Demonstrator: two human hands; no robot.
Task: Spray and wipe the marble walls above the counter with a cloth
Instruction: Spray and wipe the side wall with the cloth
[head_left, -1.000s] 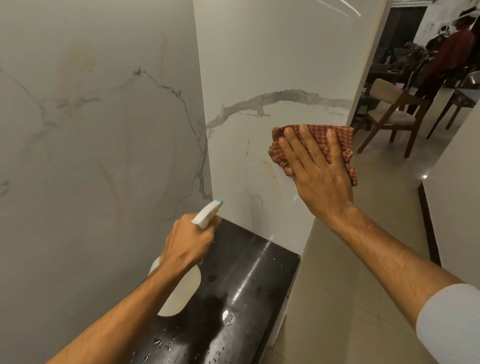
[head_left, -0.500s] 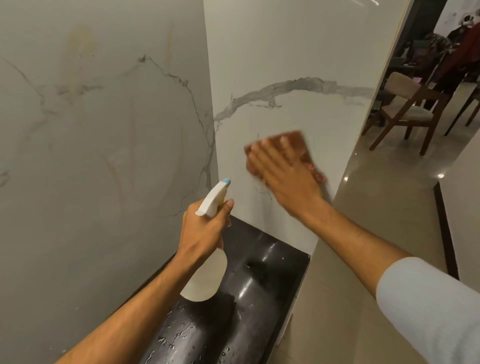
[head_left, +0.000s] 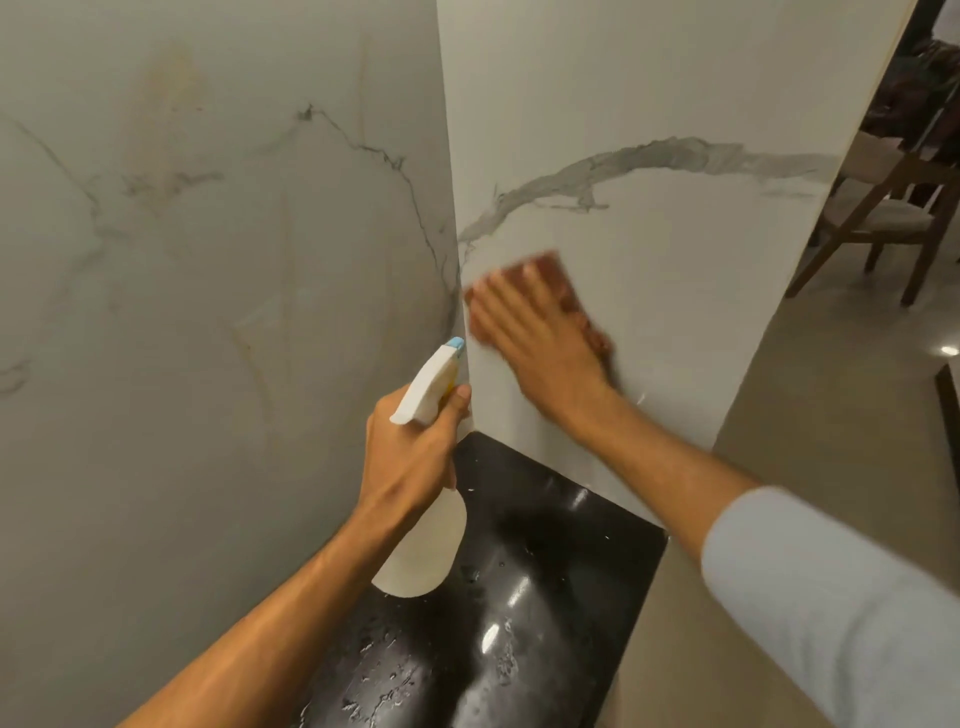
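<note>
Two white marble walls with grey veins meet in a corner: the left wall (head_left: 208, 312) and the far wall (head_left: 649, 104). My right hand (head_left: 540, 338) presses a reddish checked cloth (head_left: 550, 270) flat against the far wall, close to the corner; the hand is blurred and hides most of the cloth. My left hand (head_left: 410, 457) grips a white spray bottle (head_left: 431, 389) with a blue nozzle tip, held near the corner above the counter, nozzle pointing up toward the corner.
A glossy black counter (head_left: 519, 597) with water droplets lies below the walls. The far wall ends at an edge on the right; beyond it is a tiled floor (head_left: 831, 415) and a wooden chair (head_left: 893, 208).
My right hand has swept the cloth down and left across the far wall toward the corner. My left hand has lifted the spray bottle slightly.
</note>
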